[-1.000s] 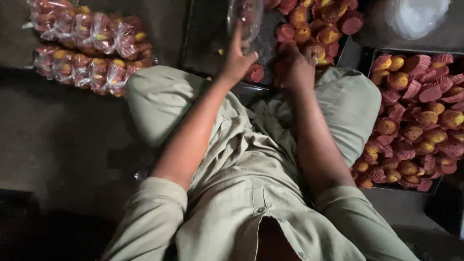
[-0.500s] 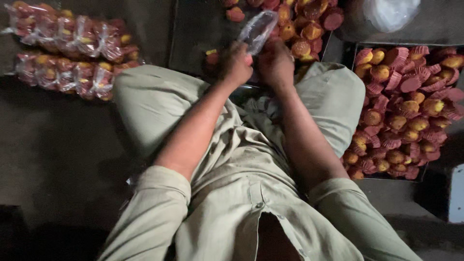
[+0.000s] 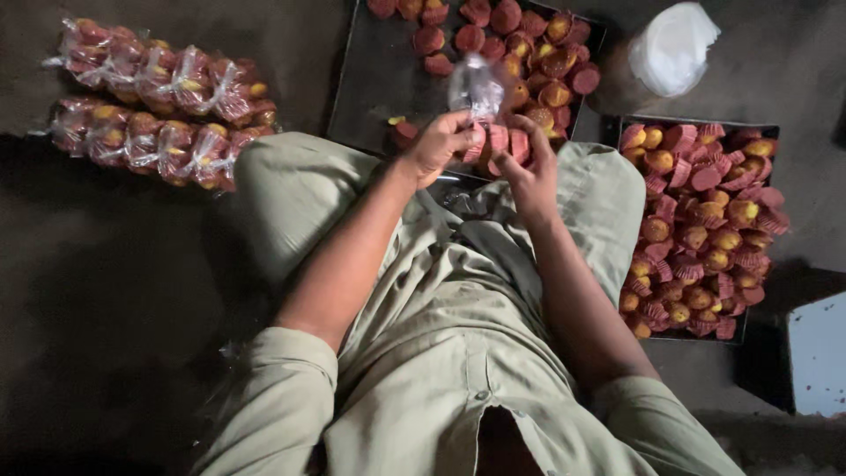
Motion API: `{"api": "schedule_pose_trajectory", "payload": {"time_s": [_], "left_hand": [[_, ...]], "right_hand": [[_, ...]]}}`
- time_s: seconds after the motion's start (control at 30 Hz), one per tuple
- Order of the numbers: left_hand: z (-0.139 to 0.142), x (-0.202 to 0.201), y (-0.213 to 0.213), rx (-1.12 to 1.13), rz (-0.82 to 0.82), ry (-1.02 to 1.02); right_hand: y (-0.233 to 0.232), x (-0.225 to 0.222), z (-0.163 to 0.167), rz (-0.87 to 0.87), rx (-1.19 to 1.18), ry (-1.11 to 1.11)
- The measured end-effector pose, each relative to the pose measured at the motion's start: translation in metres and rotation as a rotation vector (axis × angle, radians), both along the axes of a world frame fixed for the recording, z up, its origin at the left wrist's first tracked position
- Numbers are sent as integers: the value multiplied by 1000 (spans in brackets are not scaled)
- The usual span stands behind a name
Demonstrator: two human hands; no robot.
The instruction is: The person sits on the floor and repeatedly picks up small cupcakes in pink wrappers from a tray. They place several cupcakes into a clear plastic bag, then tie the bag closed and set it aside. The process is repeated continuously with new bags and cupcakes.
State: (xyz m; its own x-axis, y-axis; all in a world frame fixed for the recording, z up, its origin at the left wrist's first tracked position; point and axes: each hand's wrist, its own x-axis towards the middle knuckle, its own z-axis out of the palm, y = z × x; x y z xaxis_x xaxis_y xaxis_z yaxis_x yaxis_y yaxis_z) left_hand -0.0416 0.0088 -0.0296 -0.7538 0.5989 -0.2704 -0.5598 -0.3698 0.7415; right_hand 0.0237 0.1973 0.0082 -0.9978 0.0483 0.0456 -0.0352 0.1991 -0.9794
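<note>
From the head view, your left hand [image 3: 441, 145] pinches a clear plastic bag [image 3: 476, 86] at upper centre, above a dark tray [image 3: 374, 79]. Your right hand [image 3: 527, 163] cups red-cased cakes [image 3: 504, 143] just beside it. The dim concrete floor [image 3: 115, 291] holds packed bags [image 3: 159, 97] at upper left.
</note>
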Motion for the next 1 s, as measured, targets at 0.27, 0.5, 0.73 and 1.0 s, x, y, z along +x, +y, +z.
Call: {"api": "schedule_pose_trajectory", "payload": {"time_s": [0.27, 0.5, 0.73, 1.0], "left_hand": [[8, 8, -2, -6, 86, 17], [2, 8, -6, 71, -1, -20], [6, 21, -2, 57, -55, 15], [-7, 18, 7, 19, 130, -24]], "right_hand": [[-4, 16, 17, 29, -280, -146], [13, 16, 20, 113, -769, -158], [18, 17, -4, -5, -774, -270], [27, 13, 1, 16, -832, -295]]}}
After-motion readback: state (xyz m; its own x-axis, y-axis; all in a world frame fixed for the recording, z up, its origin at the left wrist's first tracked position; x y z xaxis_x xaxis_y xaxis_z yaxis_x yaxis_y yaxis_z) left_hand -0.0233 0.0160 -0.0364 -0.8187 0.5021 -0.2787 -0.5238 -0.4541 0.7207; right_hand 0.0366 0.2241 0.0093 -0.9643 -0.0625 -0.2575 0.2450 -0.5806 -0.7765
